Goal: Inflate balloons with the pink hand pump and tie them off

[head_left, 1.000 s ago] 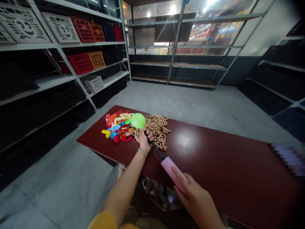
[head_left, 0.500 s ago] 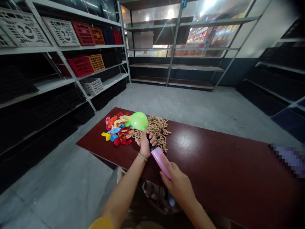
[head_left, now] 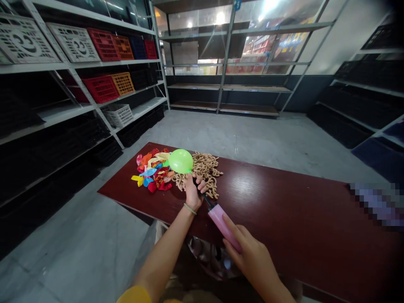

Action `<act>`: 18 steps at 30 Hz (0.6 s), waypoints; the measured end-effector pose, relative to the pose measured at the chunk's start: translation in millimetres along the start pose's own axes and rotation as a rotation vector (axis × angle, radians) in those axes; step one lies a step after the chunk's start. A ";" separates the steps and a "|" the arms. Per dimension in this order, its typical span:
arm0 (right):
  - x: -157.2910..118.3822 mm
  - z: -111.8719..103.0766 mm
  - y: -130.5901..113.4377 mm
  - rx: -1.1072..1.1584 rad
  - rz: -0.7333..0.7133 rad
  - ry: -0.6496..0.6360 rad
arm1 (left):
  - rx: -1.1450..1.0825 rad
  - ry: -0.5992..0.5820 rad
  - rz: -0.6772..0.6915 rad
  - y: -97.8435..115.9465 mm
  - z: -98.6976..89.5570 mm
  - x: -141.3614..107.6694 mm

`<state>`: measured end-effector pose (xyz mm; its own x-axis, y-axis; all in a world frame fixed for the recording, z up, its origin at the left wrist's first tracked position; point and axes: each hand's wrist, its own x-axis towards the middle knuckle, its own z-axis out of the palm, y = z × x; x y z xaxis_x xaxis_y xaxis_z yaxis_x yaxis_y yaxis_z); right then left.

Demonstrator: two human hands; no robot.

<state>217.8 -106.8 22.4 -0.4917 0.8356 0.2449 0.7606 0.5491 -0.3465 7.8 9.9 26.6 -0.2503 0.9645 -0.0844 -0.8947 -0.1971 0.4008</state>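
A round, inflated green balloon [head_left: 181, 161] sits at the tip of a hand pump. My left hand [head_left: 194, 190] is closed round the pump's black front end and the balloon's neck. My right hand [head_left: 246, 248] grips the pump's pink barrel [head_left: 224, 227], and a black rod shows between the two hands. Left of the balloon lies a pile of flat balloons [head_left: 151, 170] in red, yellow, blue and orange. Tan twisted cords [head_left: 206, 168] are heaped just beyond my left hand.
The dark red table [head_left: 268, 202] stretches to the right, where a pixelated purple item [head_left: 377, 206] lies. Shelves with crates [head_left: 102, 44] stand on the left, more shelving [head_left: 252, 88] at the back and right. A shiny bag [head_left: 211, 256] is below the front edge.
My right hand has pulled the pink barrel back, down and to the right, baring more of the black rod. My left hand stays closed at the balloon. The view has shifted slightly.
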 end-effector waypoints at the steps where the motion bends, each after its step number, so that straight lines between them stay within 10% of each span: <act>1: 10.1 3.6 -4.2 -0.004 0.008 0.013 | 0.006 -0.012 -0.016 -0.5 0.0 -0.8; 8: 46.6 8.7 -21.3 -0.034 -0.006 -0.041 | 0.026 -0.018 -0.022 10.7 -4.8 3.3; 18: -32.9 -24.6 31.0 0.007 -0.077 -0.067 | 0.019 0.019 0.105 12.8 -6.2 14.4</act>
<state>268.0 -117.7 25.9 -0.5761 0.7900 0.2097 0.7167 0.6116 -0.3351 -9.6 20.2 24.8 -0.3498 0.9350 -0.0579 -0.8561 -0.2939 0.4251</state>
